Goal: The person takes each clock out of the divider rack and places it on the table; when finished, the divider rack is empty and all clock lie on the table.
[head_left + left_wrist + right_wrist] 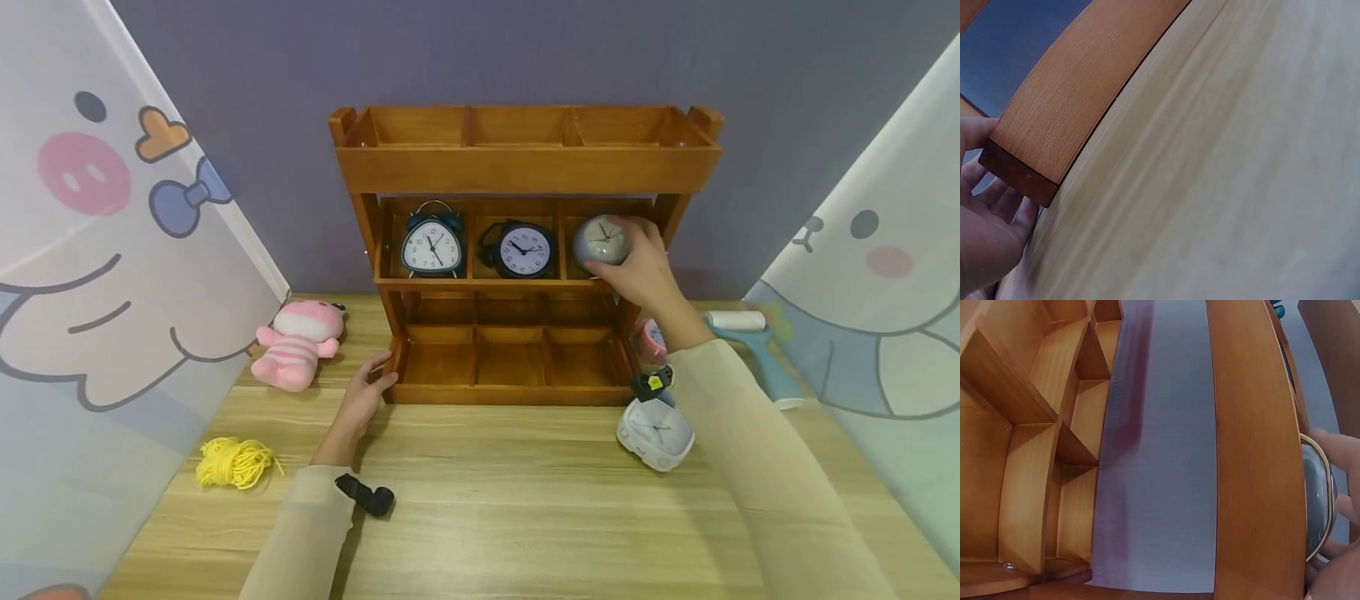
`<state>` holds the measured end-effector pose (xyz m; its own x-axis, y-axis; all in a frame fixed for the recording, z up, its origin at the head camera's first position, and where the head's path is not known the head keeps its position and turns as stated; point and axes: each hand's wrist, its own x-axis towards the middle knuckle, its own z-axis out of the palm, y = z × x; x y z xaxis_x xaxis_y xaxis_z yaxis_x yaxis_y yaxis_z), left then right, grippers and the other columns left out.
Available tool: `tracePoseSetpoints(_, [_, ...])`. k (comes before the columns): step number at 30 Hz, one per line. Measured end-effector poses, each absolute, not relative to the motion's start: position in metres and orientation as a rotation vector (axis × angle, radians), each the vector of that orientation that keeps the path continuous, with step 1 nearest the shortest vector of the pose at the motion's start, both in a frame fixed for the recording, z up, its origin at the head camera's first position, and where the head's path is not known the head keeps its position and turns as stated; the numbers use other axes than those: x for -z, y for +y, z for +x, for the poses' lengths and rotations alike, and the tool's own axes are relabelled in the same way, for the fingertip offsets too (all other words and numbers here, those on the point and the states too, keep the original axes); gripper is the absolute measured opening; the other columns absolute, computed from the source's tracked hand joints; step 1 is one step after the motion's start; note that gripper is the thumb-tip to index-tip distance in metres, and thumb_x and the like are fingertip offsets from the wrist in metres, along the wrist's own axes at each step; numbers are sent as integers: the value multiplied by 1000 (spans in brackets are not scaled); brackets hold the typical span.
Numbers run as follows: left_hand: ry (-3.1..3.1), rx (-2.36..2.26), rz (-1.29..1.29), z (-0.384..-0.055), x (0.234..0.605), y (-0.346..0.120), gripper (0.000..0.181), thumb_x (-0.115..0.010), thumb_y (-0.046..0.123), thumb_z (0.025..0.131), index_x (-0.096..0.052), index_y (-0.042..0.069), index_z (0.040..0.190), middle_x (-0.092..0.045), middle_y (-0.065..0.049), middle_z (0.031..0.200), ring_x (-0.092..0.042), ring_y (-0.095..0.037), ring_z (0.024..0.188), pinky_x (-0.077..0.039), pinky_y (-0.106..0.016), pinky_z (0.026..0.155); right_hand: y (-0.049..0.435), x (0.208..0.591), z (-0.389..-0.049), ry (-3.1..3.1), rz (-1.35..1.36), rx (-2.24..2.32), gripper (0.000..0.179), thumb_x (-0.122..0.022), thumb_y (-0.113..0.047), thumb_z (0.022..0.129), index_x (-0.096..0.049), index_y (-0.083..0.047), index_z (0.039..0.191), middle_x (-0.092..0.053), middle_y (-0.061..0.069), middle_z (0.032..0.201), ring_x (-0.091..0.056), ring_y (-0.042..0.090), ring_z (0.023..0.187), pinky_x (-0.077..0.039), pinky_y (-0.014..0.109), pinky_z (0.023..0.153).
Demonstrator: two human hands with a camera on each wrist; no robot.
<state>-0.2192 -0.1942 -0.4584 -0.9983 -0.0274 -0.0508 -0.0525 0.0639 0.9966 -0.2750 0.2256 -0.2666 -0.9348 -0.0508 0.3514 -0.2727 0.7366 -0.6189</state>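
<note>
Head view: R hand pinches the round clock btwn thumb and fingers, in the R compartment of the rack's middle tier; base contact is hidden. L hand grips the rack's lower L end, thumb and fingers on opp. sides (L wrist view). Poss. faults: the curved, glossy case may roll or tip over the low front lip if freed off-balance; the R sleeve, drawn back low, may catch the nearby pink clock or white clock. Upper tier limits lift; a divider bounds the L side. Same tier: black clock, ctr; triangular clock, L. Bench: lint roller at R; plush toy, yellow cord at L.
</note>
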Motion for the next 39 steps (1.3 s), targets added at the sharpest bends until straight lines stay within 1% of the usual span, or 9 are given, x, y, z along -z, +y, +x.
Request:
tracePoseSetpoints(6, [2259, -2144, -83, -219, 457, -194, 51, -53, 4, 100, -35, -1, 148, -26, -19, 154, -26, -35, 137, -23, -45, 111, 224, 268, -282, -2611, 227, -1006, 74, -75, -24, 82, -38, -5, 144, -24, 26, 147, -35, 46, 125, -32, 62, 98])
tracePoseSetpoints(14, [2271, -2143, -67, -219, 458, -192, 49, -53, 4, 99, -38, 0, 146, -28, -19, 152, -28, -36, 136, -24, -46, 110, 223, 278, -282, -2487, 143, -1055, 69, -80, -22, 76, -52, -9, 138, -35, 19, 144, -39, 41, 122, -36, 56, 96])
tracePoseSetpoints(18, [2234, -2149, -73, -218, 456, -191, 50, -53, 2, 99, -38, -2, 146, -27, -19, 152, -27, -36, 136, -24, -47, 110, 222, 280, -281, -2431, 102, -1080, 69, -81, -22, 75, -54, -10, 137, -36, 19, 143, -39, 41, 123, -36, 56, 97])
tracePoseSetpoints(22, [2210, -2150, -64, -213, 443, -189, 50, -52, -1, 98, -36, -5, 146, -26, -23, 152, -26, -39, 135, -24, -49, 110, 223, 279, -280, -2353, 102, -1082, 68, -82, -22, 74, -56, -11, 136, -38, 20, 141, -41, 42, 122, -36, 58, 96])
tracePoseSetpoints(26, [2196, -2164, -69, -210, 437, -188, 50, -52, -2, 98, -35, -7, 145, -26, -24, 151, -26, -39, 135, -24, -48, 110, 222, 273, -274, -2283, 134, -1088, 66, -83, -20, 72, -58, -12, 133, -41, 20, 139, -42, 40, 121, -35, 57, 97])
tracePoseSetpoints(32, [2255, -2148, -69, -216, 453, -192, 50, -52, 2, 99, -37, -2, 146, -27, -21, 152, -29, -36, 135, -25, -46, 110, 220, 264, -261, -2238, 155, -1111, 66, -84, -18, 71, -60, -12, 131, -43, 18, 137, -42, 36, 121, -33, 53, 97])
tracePoseSetpoints(36, [2242, -2153, -63, -215, 450, -192, 50, -52, 2, 99, -36, -3, 146, -26, -21, 152, -28, -37, 135, -25, -47, 110, 219, 261, -252, -2254, 181, -1127, 69, -85, -20, 70, -58, -10, 133, -44, 17, 136, -43, 35, 120, -34, 53, 96])
tracePoseSetpoints(39, [2238, -2146, -73, -215, 449, -193, 50, -52, 2, 99, -36, -3, 146, -27, -21, 152, -28, -37, 135, -25, -47, 110, 220, 260, -244, -2279, 206, -1131, 70, -85, -20, 71, -57, -9, 134, -45, 18, 136, -43, 34, 119, -37, 54, 95])
